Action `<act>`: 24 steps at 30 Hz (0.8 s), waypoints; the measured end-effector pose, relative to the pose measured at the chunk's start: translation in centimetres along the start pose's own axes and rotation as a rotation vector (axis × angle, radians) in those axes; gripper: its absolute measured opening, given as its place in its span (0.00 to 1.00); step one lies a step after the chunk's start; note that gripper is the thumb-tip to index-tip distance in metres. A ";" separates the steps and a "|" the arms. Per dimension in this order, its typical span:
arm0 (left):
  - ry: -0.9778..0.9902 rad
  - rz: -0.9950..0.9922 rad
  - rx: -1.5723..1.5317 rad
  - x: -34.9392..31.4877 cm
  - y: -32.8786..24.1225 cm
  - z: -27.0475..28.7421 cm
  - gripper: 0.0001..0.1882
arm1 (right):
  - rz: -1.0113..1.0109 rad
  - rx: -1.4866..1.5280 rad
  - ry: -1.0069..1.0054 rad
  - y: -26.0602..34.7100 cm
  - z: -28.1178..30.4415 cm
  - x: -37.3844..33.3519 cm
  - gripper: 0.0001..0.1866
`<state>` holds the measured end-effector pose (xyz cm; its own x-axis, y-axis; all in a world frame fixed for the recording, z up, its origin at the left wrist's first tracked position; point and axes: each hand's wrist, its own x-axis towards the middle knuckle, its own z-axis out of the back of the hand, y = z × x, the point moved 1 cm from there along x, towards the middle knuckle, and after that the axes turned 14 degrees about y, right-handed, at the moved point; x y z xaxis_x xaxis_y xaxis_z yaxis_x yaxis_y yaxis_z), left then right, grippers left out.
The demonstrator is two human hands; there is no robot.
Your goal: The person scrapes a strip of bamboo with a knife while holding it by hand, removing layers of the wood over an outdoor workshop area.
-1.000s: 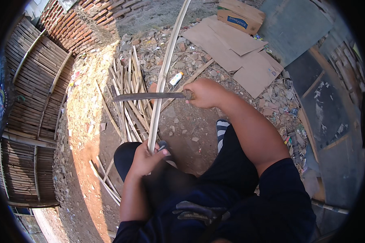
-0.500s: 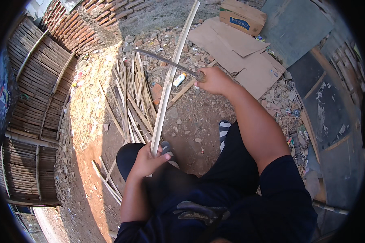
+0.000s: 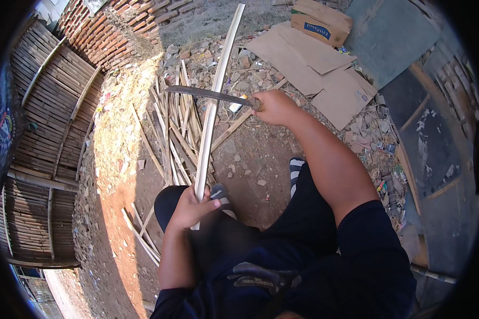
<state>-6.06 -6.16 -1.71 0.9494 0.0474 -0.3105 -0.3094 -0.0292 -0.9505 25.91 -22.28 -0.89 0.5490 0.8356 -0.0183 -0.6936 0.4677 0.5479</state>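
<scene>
A long pale split-bamboo strip (image 3: 210,117) slants up and away from my lap, its hollow side showing. My left hand (image 3: 190,208) is closed around its near end, beside my left knee. Out to the right, my right hand (image 3: 275,106) grips the handle of a machete (image 3: 210,94). The dark blade points left and crosses the strip around its middle; whether the edge is cutting into the bamboo I cannot tell. Below and left of the blade lies a pile of bamboo strips (image 3: 173,133) on the ground.
Woven bamboo panels (image 3: 53,101) stand along the left. A brick wall (image 3: 112,32) is at the back. Flattened cardboard (image 3: 308,64) and a cardboard box (image 3: 322,22) lie at the far right, near dark boards (image 3: 431,143). A small bottle (image 3: 236,106) sits behind the machete. Rubble covers the ground.
The machete has swung a little lower and to the left across the strip. The strip's far end has tipped left, while my left hand keeps its hold on the near end.
</scene>
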 end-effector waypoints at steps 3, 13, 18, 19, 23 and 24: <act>-0.015 -0.023 0.001 -0.3 0.5 0.5 0.23 | 0.011 -0.007 0.081 2.6 -0.8 -0.7 0.18; 0.054 0.030 0.063 0.1 0.0 0.3 0.23 | 0.042 0.005 0.122 0.6 -0.8 0.6 0.25; 0.066 0.047 0.070 -0.4 -0.6 -0.4 0.23 | -0.093 0.171 -0.086 -3.2 -0.1 1.4 0.29; 0.055 0.057 0.076 -0.3 -0.5 -0.2 0.23 | -0.046 0.141 -0.049 -2.6 -0.3 1.2 0.29; -0.001 0.056 0.060 0.1 0.1 0.0 0.23 | 0.136 -0.051 0.178 3.3 -1.7 -0.7 0.22; -0.019 0.045 0.052 0.2 0.0 0.0 0.23 | 0.181 -0.112 0.249 4.6 -1.8 -1.2 0.19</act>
<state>-5.88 -6.19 -1.81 0.9334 0.0662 -0.3528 -0.3548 0.0205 -0.9347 21.24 -20.66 0.16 0.2908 0.9464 -0.1404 -0.8243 0.3223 0.4654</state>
